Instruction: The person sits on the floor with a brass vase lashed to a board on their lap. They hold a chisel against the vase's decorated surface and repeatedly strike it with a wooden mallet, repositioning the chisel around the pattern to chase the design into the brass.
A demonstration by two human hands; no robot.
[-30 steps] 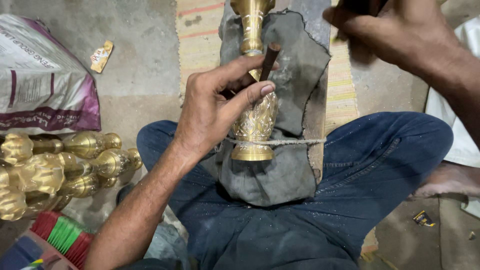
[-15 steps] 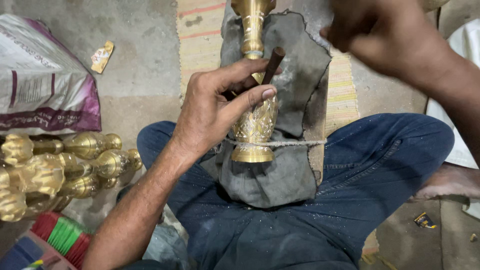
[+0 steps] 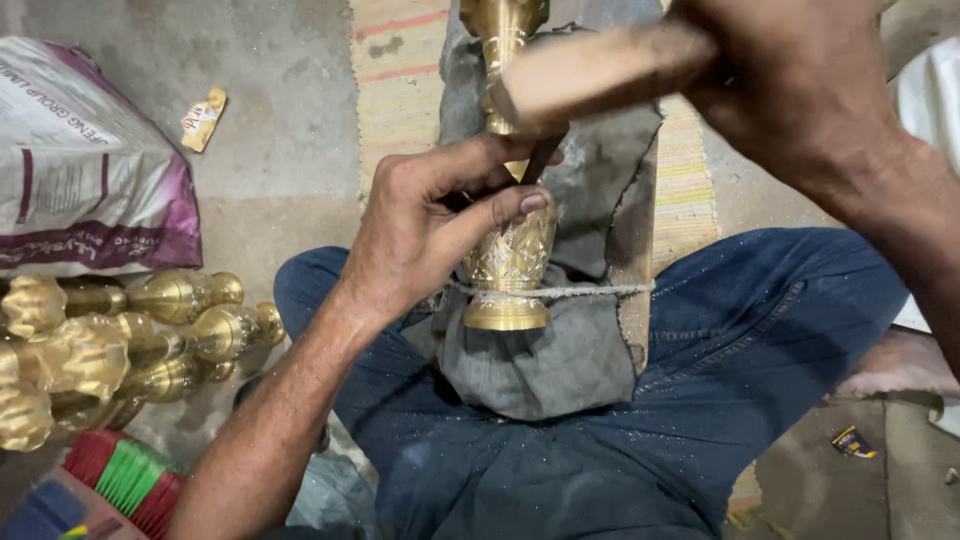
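A brass vase-shaped piece (image 3: 510, 262) lies lengthwise on a grey cloth (image 3: 545, 365) over my lap, tied down by a thin string across its foot. My left hand (image 3: 435, 225) rests on the piece and pinches a dark thin chisel (image 3: 541, 157) against its engraved belly. My right hand (image 3: 800, 85) grips a wooden mallet (image 3: 595, 72), blurred, its head right above the chisel's top end. Brass shavings speckle my blue jeans (image 3: 760, 330).
Several similar brass pieces (image 3: 110, 340) lie heaped on the floor at the left. A white and purple sack (image 3: 85, 190) sits behind them, a small wrapper (image 3: 202, 118) beside it. Red and green sticks (image 3: 125, 475) show at the bottom left. A striped mat (image 3: 400, 70) runs ahead.
My right hand has swung down and left from the upper right, bringing the mallet into view over the chisel. The left hand and the brass piece have stayed put.
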